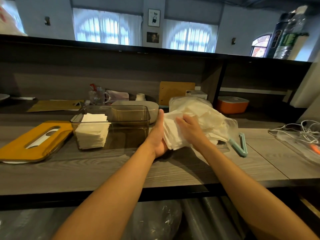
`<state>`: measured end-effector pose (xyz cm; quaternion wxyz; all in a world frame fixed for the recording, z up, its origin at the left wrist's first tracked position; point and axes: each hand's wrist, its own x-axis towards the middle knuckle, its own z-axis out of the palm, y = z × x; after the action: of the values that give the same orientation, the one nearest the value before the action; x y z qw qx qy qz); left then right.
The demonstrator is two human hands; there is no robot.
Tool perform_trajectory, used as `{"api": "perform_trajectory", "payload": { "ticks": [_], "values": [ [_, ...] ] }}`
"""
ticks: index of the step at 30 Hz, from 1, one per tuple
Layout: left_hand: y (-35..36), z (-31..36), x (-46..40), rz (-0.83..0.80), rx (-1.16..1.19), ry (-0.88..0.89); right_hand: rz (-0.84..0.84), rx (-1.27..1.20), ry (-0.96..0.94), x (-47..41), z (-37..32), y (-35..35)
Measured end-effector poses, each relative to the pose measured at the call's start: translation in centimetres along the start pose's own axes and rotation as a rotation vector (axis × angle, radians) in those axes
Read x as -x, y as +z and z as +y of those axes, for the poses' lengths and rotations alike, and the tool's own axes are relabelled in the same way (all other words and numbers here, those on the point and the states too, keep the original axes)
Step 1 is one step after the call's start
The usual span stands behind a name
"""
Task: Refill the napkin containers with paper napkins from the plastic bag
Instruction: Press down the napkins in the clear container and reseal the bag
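A clear smoky napkin container [131, 118] stands open on the grey counter, with one stack of white napkins [91, 130] in its left end. Right of it lies a clear plastic bag [207, 111] full of napkins. At the bag's mouth I hold a thick white napkin stack [170, 134] between both hands. My left hand [159, 135] supports it from the left and below, thumb pointing up. My right hand [189, 127] lies on top of the stack with fingers curled over it.
The container's yellow lid [34, 141] with a slot lies flat at the left. A light-blue bag clip [239, 144] sits right of the bag. An orange box [232, 104], a grey dish [138, 104], cups and white cables [303, 129] crowd the back and right.
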<state>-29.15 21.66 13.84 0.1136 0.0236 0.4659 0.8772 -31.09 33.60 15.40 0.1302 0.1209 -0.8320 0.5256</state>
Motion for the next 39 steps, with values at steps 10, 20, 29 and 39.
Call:
{"api": "perform_trajectory", "payload": {
  "ticks": [10,20,29,39],
  "values": [
    [0.0,-0.3,-0.3,0.082,0.051,0.257,-0.261,-0.211,0.255,0.9,-0.7,0.3],
    [-0.3,-0.8,0.7,0.218,-0.361,0.354,-0.102,-0.202,0.169,3.1,0.8,-3.0],
    [1.0,-1.5,3.6,0.271,-0.633,0.358,0.094,-0.226,0.153,5.7,1.1,-2.9],
    [2.6,-3.1,4.5,0.578,-0.722,0.549,0.299,-0.218,0.221,6.2,-0.1,-0.3]
  ]
}}
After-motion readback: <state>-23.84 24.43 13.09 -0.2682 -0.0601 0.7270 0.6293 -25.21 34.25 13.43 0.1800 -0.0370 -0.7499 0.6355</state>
